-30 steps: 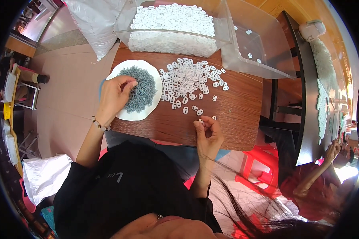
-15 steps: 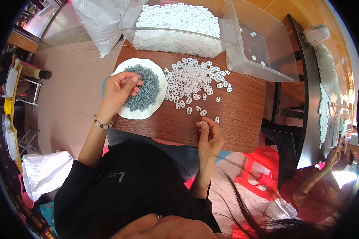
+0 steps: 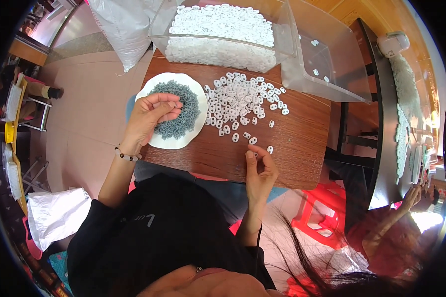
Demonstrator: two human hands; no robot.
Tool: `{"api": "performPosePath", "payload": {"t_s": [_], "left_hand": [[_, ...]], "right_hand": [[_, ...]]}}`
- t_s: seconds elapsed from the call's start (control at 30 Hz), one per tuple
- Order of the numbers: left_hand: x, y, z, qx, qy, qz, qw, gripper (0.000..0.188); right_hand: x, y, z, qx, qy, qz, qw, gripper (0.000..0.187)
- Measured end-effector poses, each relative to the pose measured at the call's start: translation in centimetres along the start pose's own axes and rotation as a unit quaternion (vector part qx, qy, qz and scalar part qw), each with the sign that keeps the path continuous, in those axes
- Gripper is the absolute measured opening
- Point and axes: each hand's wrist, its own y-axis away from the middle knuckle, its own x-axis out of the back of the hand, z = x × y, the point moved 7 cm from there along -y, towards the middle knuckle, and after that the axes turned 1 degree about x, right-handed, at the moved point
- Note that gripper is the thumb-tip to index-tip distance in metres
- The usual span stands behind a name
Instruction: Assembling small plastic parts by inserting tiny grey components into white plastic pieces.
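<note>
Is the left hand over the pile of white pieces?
No, the left hand is over the white plate heaped with small grey-blue pieces.

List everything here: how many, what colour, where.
table: one, brown, centre
plate: one, white, table's left
small pieces: many, grey-blue, on plate
oval pieces: many, white, table and bins
full bin: one, clear, table's far edge
second bin: one, clear, beside it
sack: one, white, upper left
bag: one, white, lower left
stool: at least one, red, lower right
side table: one, black, right
co-worker: one, red top, lower right
shoe: one, dark, left
left hand: one, bare, over plate
right hand: one, bare, pinching oval piece
</note>
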Motion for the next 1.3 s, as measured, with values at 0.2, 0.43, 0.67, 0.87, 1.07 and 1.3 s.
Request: {"api": "performPosePath", "payload": {"t_s": [0.2,0.43,0.67,0.87,1.07,1.3], "left_hand": [[-4.0,2.9,1.3,-0.111,-0.065,0.013,0.992,0.017],[-8.2,5.3,1.8,-0.269,-0.216,-0.020,0.938,0.016],[-9.4,5.9,2.1,-0.360,-0.263,-0.023,0.895,0.022],[-9.5,6.1,1.6,-0.394,-0.314,-0.027,0.863,0.026],[-9.6,6.1,1.4,-0.376,-0.318,-0.023,0.870,0.026],[-10.0,5.8,0.4,-0.298,-0.313,-0.064,0.900,0.019]], "right_hand": [[-4.0,-0.2,-2.2,-0.056,-0.131,-0.109,0.984,0.014],[-8.8,0.3,-2.9,-0.117,-0.317,-0.205,0.919,0.018],[-8.1,0.1,-2.5,-0.119,-0.321,-0.159,0.926,0.011],[-7.9,0.2,-2.2,-0.148,-0.328,-0.148,0.921,0.009],[-7.6,0.0,-2.3,-0.118,-0.325,-0.129,0.929,0.006],[-6.4,0.0,-1.3,-0.115,-0.300,-0.130,0.938,0.005]]}}
